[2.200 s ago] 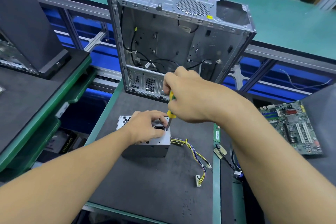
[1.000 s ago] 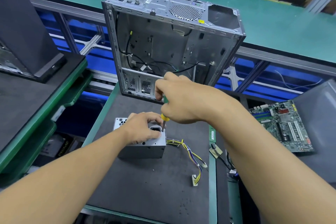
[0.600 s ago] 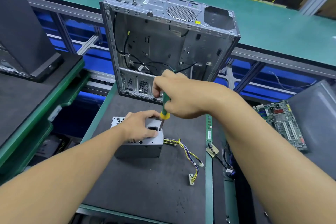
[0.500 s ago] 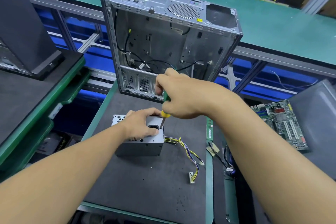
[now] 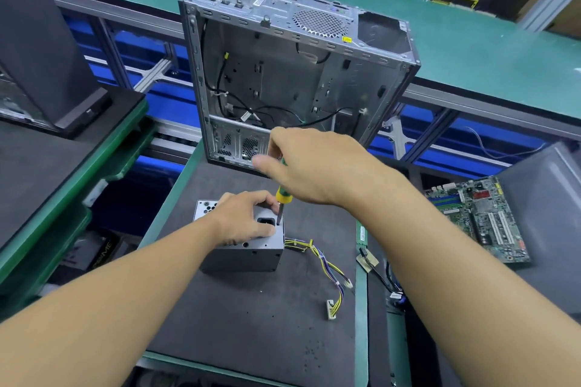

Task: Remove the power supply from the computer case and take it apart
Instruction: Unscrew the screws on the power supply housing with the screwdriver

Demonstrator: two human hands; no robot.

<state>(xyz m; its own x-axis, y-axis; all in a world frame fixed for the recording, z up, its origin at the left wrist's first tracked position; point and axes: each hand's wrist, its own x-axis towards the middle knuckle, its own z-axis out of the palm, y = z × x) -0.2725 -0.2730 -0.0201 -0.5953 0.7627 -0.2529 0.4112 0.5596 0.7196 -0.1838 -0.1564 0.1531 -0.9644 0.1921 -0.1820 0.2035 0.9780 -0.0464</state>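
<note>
The grey metal power supply (image 5: 248,256) sits on the dark work mat, out of the case. My left hand (image 5: 243,220) lies on top of it, fingers curled over its upper face beside the black power socket. My right hand (image 5: 314,166) grips a green and yellow screwdriver (image 5: 280,195) held upright, its tip on the top face near the right edge. A yellow and purple cable bundle (image 5: 327,270) trails from the supply's right side to a white plug. The open, gutted computer case (image 5: 292,78) stands upright behind.
The work mat (image 5: 251,324) has a green rim. A motherboard (image 5: 481,217) lies to the right on a grey surface. A RAM stick (image 5: 362,233) and small cables lie on the right rim. A dark case (image 5: 41,41) stands at far left. A green conveyor (image 5: 471,41) runs behind.
My right hand has shifted its grip on the screwdriver handle, with the thumb now stretched out to the left. The tip stays at the same spot. My left hand has not moved.
</note>
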